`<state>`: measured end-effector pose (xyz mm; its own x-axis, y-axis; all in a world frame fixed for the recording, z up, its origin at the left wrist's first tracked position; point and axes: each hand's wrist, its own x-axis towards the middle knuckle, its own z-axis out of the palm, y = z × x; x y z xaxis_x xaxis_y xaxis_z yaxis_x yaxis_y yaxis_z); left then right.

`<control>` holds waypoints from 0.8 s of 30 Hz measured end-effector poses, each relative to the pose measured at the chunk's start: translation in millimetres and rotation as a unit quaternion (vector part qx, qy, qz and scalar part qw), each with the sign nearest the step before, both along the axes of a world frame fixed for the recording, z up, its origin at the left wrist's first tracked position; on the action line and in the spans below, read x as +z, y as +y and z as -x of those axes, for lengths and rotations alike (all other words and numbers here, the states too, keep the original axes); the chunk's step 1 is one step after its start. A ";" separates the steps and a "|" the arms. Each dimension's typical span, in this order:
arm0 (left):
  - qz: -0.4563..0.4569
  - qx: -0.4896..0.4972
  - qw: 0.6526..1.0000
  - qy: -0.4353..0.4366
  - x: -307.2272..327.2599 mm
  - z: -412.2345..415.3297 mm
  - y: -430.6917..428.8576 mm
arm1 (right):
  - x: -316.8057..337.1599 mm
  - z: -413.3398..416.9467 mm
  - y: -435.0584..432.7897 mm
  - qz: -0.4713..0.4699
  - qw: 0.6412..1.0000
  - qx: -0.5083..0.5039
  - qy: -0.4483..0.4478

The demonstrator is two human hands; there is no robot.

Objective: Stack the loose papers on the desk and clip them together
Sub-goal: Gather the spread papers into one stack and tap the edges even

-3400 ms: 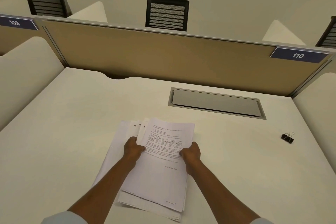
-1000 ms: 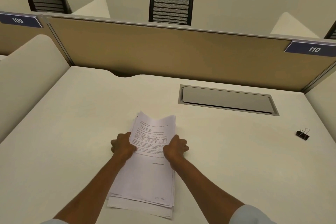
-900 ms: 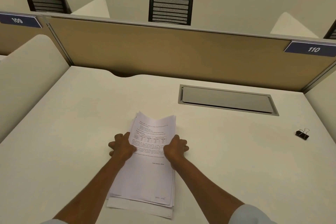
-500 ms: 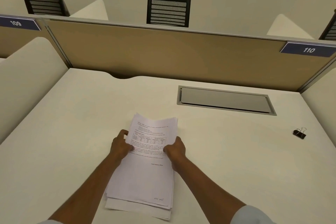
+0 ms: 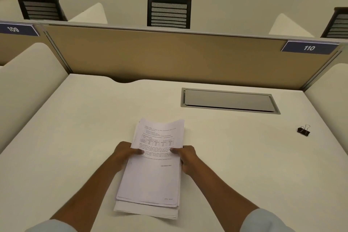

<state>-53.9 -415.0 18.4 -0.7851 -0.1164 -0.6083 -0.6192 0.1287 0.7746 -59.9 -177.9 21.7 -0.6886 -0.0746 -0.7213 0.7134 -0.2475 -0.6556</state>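
Observation:
A stack of white printed papers point(image 5: 152, 179) lies in the middle of the cream desk point(image 5: 75, 137), its near edges still uneven. My left hand point(image 5: 125, 153) grips the stack's left edge, thumb on the top sheet. My right hand point(image 5: 185, 156) grips the right edge the same way. The far end of the stack curls up slightly. A black binder clip point(image 5: 303, 131) lies alone on the desk far to the right, well away from both hands.
A grey cable hatch point(image 5: 228, 100) is set into the desk behind the papers. A tan divider panel point(image 5: 169, 56) closes the back, with cream side screens point(image 5: 24, 84) left and right. Black chairs point(image 5: 169, 12) stand beyond.
The spread sheets have been squeezed into a narrower, more even stack. Both hands moved inward along its sides and now pinch it with thumbs on top.

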 end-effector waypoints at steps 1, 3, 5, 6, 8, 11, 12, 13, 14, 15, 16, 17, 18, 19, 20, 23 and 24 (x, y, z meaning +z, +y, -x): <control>-0.015 -0.028 1.000 0.000 0.8 -0.1 1.1 | 1.2 -0.5 0.7 -0.003 1.000 0.007 0.006; -0.026 -0.054 0.998 0.011 1.7 -1.5 3.8 | 0.8 -1.5 0.5 -0.023 0.999 0.023 0.019; -0.034 -0.041 0.998 0.036 4.0 -4.7 9.2 | -0.1 -3.6 1.0 -0.052 0.997 0.036 0.041; -0.043 -0.033 0.997 0.047 5.7 -6.7 13.3 | 0.7 -5.9 2.3 -0.066 0.996 0.038 0.054; -0.069 -0.020 0.995 0.065 10.8 -10.2 22.6 | 5.6 -11.5 7.6 -0.091 0.992 0.038 0.083; -0.099 -0.008 0.991 0.091 22.6 -10.0 37.0 | 19.5 -17.9 23.4 -0.099 0.985 0.039 0.139; -0.111 -0.009 0.988 0.103 28.4 -8.8 43.7 | 25.1 -18.7 32.0 -0.101 0.981 0.032 0.162; -0.123 -0.013 0.985 0.118 35.1 -7.4 51.4 | 31.3 -19.1 41.9 -0.104 0.977 0.022 0.185; -0.136 -0.017 0.981 0.134 42.4 -5.7 60.4 | 37.5 -19.3 52.7 -0.107 0.973 0.007 0.205; -0.147 -0.021 0.978 0.149 49.6 -3.6 69.8 | 45.5 -19.2 64.1 -0.113 0.968 -0.006 0.224; -0.155 -0.023 0.974 0.163 56.9 -1.1 80.2 | 53.0 -18.7 76.0 -0.118 0.962 -0.021 0.244; -0.157 -0.024 0.972 0.176 63.7 1.7 91.2 | 61.6 -18.4 87.8 -0.125 0.956 -0.032 0.264; -0.155 -0.026 0.970 0.187 69.9 4.7 103.1 | 69.7 -18.3 99.9 -0.130 0.949 -0.040 0.285; -0.151 -0.029 0.968 0.199 75.2 8.1 115.6 | 78.0 -17.9 112.2 -0.135 0.942 -0.043 0.303; -0.148 -0.034 0.966 0.210 80.4 11.1 128.4 | 85.0 -16.7 124.2 -0.139 0.936 -0.046 0.319; -0.153 -0.041 0.957 0.243 95.4 17.8 168.9 | 100.8 -10.5 161.8 -0.156 0.920 -0.055 0.356; -0.155 -0.038 0.954 0.253 99.3 19.3 179.3 | 104.3 -8.2 171.3 -0.162 0.914 -0.056 0.367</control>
